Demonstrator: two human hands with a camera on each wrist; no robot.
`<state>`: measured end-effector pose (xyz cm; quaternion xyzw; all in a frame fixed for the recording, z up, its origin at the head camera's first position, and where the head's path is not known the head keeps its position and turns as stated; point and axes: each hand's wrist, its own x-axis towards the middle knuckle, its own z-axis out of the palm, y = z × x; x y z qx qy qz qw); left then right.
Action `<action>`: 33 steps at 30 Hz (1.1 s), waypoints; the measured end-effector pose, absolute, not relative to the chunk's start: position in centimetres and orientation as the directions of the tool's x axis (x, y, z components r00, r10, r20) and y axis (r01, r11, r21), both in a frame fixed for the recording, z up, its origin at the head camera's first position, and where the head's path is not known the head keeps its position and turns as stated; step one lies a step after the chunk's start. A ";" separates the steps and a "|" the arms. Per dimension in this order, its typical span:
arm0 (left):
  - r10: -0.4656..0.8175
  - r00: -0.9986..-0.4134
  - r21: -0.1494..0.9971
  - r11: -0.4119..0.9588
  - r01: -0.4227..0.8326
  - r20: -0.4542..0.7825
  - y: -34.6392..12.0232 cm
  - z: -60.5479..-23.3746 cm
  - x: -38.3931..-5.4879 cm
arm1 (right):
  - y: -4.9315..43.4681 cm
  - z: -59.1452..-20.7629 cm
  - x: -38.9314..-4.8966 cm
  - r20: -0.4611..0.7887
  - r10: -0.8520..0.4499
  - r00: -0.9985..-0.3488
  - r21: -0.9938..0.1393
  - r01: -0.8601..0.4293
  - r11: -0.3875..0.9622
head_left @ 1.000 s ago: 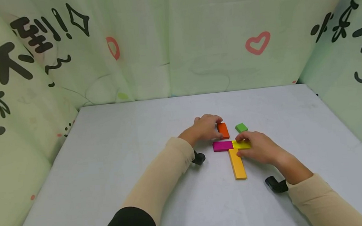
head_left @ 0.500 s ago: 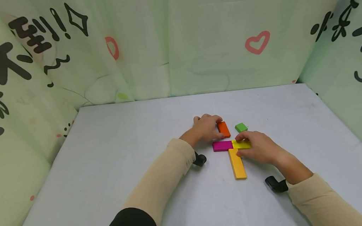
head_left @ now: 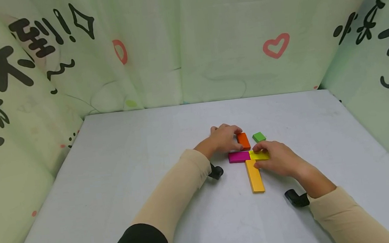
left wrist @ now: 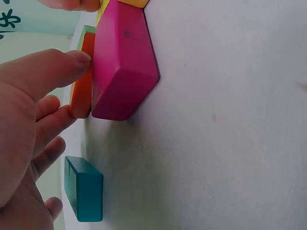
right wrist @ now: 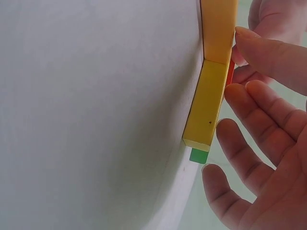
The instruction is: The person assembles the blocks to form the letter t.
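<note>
In the head view my left hand (head_left: 222, 138) pinches an orange block (head_left: 243, 141) between thumb and fingers, just beyond a magenta block (head_left: 239, 157). My right hand (head_left: 277, 157) rests over a yellow block (head_left: 259, 155), which meets the magenta one end to end. Its fingertips touch the yellow block's top, and its thumb lies at the upper end of an amber block (head_left: 256, 179). That longer amber block extends towards me from where the yellow and magenta ones join. Both hands' contact is partly hidden in the head view.
A small green block (head_left: 259, 137) lies beyond the yellow one. A teal block (left wrist: 85, 189) stands near my left fingers in the left wrist view, hidden from the head view. The white table (head_left: 142, 160) is enclosed by green printed curtains (head_left: 224, 58).
My left hand has shifted the orange block slightly to the right. The right hand and the other blocks have stayed where they were.
</note>
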<state>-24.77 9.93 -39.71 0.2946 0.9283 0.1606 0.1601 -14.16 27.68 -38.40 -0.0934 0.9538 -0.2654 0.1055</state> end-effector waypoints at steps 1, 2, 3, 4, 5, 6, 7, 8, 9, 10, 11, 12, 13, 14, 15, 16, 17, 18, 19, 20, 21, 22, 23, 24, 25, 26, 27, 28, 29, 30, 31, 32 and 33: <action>0.603 -0.771 0.390 0.772 0.501 -0.203 9.9 -39.7 -24.7 | 27.7 -38.4 -14.2 -0.150 -0.236 -0.960 -0.527 -0.124 0.841; 0.607 -0.768 0.388 0.771 0.505 -0.206 10.0 -39.6 -24.7 | 27.7 -38.4 -14.2 -0.148 -0.237 -0.960 -0.527 -0.127 0.840; 0.611 -0.764 0.385 0.769 0.511 -0.208 10.0 -39.6 -24.6 | 27.7 -38.4 -14.2 -0.146 -0.239 -0.960 -0.527 -0.129 0.840; 0.614 -0.761 0.382 0.768 0.514 -0.210 10.0 -39.6 -24.6 | 27.8 -38.4 -14.2 -0.144 -0.239 -0.960 -0.528 -0.130 0.839; 0.614 -0.760 0.380 0.768 0.515 -0.213 10.1 -39.6 -24.5 | 27.8 -38.4 -14.2 -0.143 -0.239 -0.960 -0.527 -0.131 0.840; 0.615 -0.759 0.376 0.769 0.517 -0.215 10.2 -39.7 -24.5 | 27.8 -38.4 -14.2 -0.142 -0.240 -0.960 -0.527 -0.131 0.840; 0.614 -0.758 0.372 0.771 0.517 -0.219 10.2 -39.7 -24.5 | 27.8 -38.5 -14.2 -0.142 -0.240 -0.960 -0.526 -0.132 0.840; 0.614 -0.758 0.368 0.772 0.518 -0.222 10.3 -39.8 -24.5 | 27.9 -38.5 -14.2 -0.141 -0.240 -0.960 -0.525 -0.133 0.840; 0.613 -0.757 0.365 0.774 0.518 -0.224 10.3 -39.8 -24.5 | 27.9 -38.5 -14.2 -0.141 -0.240 -0.960 -0.525 -0.133 0.841; 0.612 -0.758 0.362 0.776 0.517 -0.228 10.4 -39.8 -24.5 | 27.9 -38.5 -14.2 -0.143 -0.239 -0.960 -0.525 -0.132 0.841; 0.611 -0.757 0.359 0.777 0.517 -0.231 10.4 -39.8 -24.5 | 27.9 -38.6 -14.2 -0.143 -0.240 -0.960 -0.525 -0.132 0.841; 0.611 -0.756 0.358 0.778 0.517 -0.235 10.4 -39.8 -24.6 | 27.9 -38.6 -14.2 -0.142 -0.240 -0.960 -0.526 -0.132 0.840; 0.611 -0.755 0.357 0.778 0.518 -0.237 10.3 -39.7 -24.6 | 27.9 -38.6 -14.2 -0.143 -0.240 -0.960 -0.527 -0.131 0.839; 0.612 -0.753 0.355 0.778 0.518 -0.241 10.3 -39.7 -24.6 | 27.9 -38.6 -14.2 -0.143 -0.240 -0.960 -0.527 -0.132 0.839; 0.612 -0.752 0.355 0.779 0.518 -0.245 10.3 -39.6 -24.6 | 27.9 -38.6 -14.2 -0.142 -0.240 -0.960 -0.528 -0.132 0.839; 0.612 -0.751 0.354 0.779 0.517 -0.248 10.3 -39.6 -24.6 | 27.8 -38.6 -14.2 -0.142 -0.241 -0.960 -0.527 -0.132 0.839; 0.610 -0.751 0.354 0.780 0.516 -0.252 10.3 -39.6 -24.6 | 27.8 -38.6 -14.2 -0.141 -0.242 -0.960 -0.527 -0.134 0.839; 0.609 -0.751 0.353 0.781 0.514 -0.255 10.3 -39.5 -24.7 | 27.8 -38.5 -14.2 -0.141 -0.243 -0.960 -0.527 -0.135 0.839; 0.610 -0.750 0.352 0.782 0.515 -0.257 10.3 -39.5 -24.7 | 27.8 -38.5 -14.2 -0.140 -0.243 -0.960 -0.526 -0.136 0.839; 0.610 -0.749 0.352 0.782 0.514 -0.260 10.3 -39.5 -24.7 | 27.8 -38.5 -14.2 -0.138 -0.244 -0.960 -0.525 -0.138 0.840; 0.609 -0.749 0.354 0.782 0.513 -0.261 10.3 -39.5 -24.7 | 27.8 -38.5 -14.2 -0.138 -0.245 -0.960 -0.526 -0.138 0.839; 0.610 -0.748 0.354 0.782 0.513 -0.262 10.3 -39.5 -24.7 | 27.8 -38.5 -14.2 -0.138 -0.245 -0.960 -0.526 -0.139 0.839; 0.610 -0.747 0.356 0.781 0.513 -0.263 10.2 -39.5 -24.7 | 27.8 -38.5 -14.2 -0.138 -0.245 -0.960 -0.527 -0.138 0.838; 0.611 -0.746 0.357 0.780 0.514 -0.262 10.2 -39.5 -24.7 | 27.8 -38.5 -14.2 -0.138 -0.245 -0.960 -0.528 -0.138 0.838; 0.612 -0.746 0.360 0.779 0.513 -0.262 10.2 -39.5 -24.7 | 27.8 -38.5 -14.2 -0.138 -0.245 -0.960 -0.528 -0.137 0.838; 0.613 -0.746 0.364 0.778 0.511 -0.262 10.1 -39.4 -24.6 | 27.8 -38.5 -14.2 -0.139 -0.244 -0.960 -0.528 -0.137 0.838; 0.614 -0.745 0.369 0.776 0.511 -0.261 10.0 -39.4 -24.6 | 27.7 -38.5 -14.2 -0.139 -0.244 -0.960 -0.529 -0.136 0.838; 0.617 -0.742 0.374 0.773 0.512 -0.261 10.0 -39.3 -24.6 | 27.7 -38.5 -14.2 -0.140 -0.244 -0.960 -0.528 -0.136 0.838; 0.622 -0.739 0.380 0.770 0.513 -0.261 9.8 -39.2 -24.6 | 27.7 -38.5 -14.2 -0.142 -0.243 -0.960 -0.527 -0.134 0.839; 0.626 -0.734 0.389 0.765 0.512 -0.264 9.7 -39.1 -24.6 | 27.7 -38.4 -14.2 -0.143 -0.242 -0.960 -0.526 -0.134 0.840; 0.630 -0.729 0.397 0.761 0.513 -0.267 9.6 -39.1 -24.6 | 27.7 -38.4 -14.2 -0.144 -0.242 -0.960 -0.524 -0.133 0.841; 0.635 -0.723 0.406 0.757 0.512 -0.272 9.5 -39.1 -24.6 | 27.7 -38.4 -14.2 -0.146 -0.241 -0.960 -0.522 -0.132 0.843; 0.639 -0.717 0.412 0.754 0.511 -0.278 9.3 -39.0 -24.6 | 27.6 -38.4 -14.2 -0.147 -0.239 -0.960 -0.521 -0.130 0.844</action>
